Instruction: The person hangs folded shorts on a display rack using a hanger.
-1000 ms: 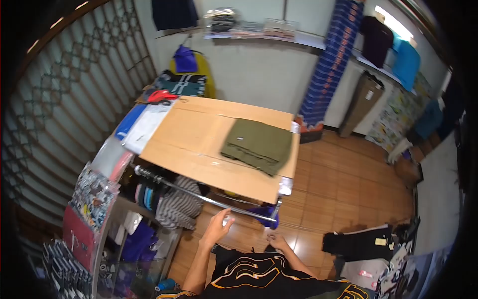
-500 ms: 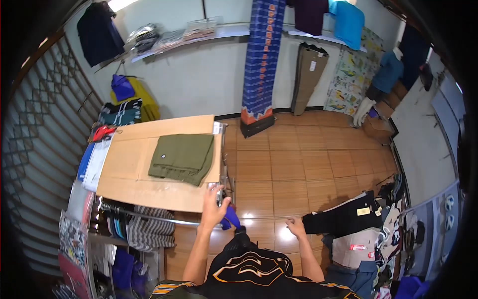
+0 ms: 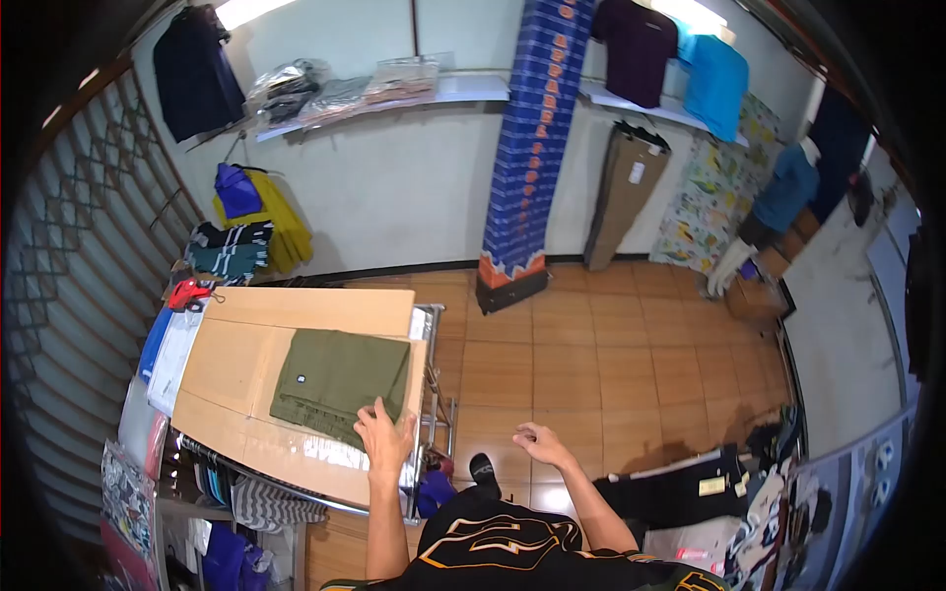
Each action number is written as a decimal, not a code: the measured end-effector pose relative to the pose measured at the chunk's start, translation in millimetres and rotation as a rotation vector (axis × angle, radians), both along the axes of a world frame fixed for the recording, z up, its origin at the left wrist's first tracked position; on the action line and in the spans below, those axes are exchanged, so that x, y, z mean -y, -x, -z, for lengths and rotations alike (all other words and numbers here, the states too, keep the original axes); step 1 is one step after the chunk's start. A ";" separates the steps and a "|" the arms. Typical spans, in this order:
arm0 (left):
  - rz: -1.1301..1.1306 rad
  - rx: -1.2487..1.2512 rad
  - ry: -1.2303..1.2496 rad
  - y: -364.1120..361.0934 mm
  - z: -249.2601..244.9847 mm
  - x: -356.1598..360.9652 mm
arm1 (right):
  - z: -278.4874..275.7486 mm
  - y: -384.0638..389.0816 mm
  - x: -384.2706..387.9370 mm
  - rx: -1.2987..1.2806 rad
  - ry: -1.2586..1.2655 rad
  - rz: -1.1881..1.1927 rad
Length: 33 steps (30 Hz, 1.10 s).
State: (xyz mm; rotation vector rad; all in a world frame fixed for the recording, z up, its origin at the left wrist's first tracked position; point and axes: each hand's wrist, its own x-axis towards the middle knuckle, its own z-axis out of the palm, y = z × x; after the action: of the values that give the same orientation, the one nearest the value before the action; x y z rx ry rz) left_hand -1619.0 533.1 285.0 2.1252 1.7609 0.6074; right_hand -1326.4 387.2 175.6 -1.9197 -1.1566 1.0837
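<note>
A folded olive-green garment (image 3: 340,379) with a small pale label lies flat on the cardboard-topped table (image 3: 222,340). My left hand (image 3: 385,435) is over the garment's near right corner, fingers apart, fingertips overlapping its edge. To the right of the table, my right hand (image 3: 542,444) hangs above the tiled floor with loosely bent fingers and nothing in it.
Black trousers (image 3: 680,485) and other clothes are piled at the lower right. A striped grey garment (image 3: 276,504) hangs under the table. Red-handled scissors or a similar red tool (image 3: 187,294) sits at the table's far left corner. A blue banner pillar (image 3: 532,148) stands ahead.
My left hand has moved from the table's right edge onto the garment's near corner. My right hand has come away from the black trousers toward the table. The view has shifted.
</note>
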 end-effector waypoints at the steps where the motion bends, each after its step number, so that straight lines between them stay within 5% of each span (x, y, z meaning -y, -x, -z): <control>1: -0.024 -0.007 0.031 -0.2 -0.9 -3.4 | -6.4 -4.6 -19.3 -0.022 -0.006 -0.028; 15: -0.380 0.021 0.117 -27.1 -13.1 -28.6 | -94.8 9.0 -249.7 -0.249 -0.356 -0.368; 33: -1.184 0.087 0.024 -100.0 8.6 -70.0 | -126.3 156.8 -435.8 -0.223 -0.399 -1.303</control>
State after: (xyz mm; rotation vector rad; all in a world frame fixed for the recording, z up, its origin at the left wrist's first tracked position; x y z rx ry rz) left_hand -1519.0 603.2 276.4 0.7988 2.8105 0.8769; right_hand -1483.2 823.1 301.9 -0.5582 -2.3218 1.4263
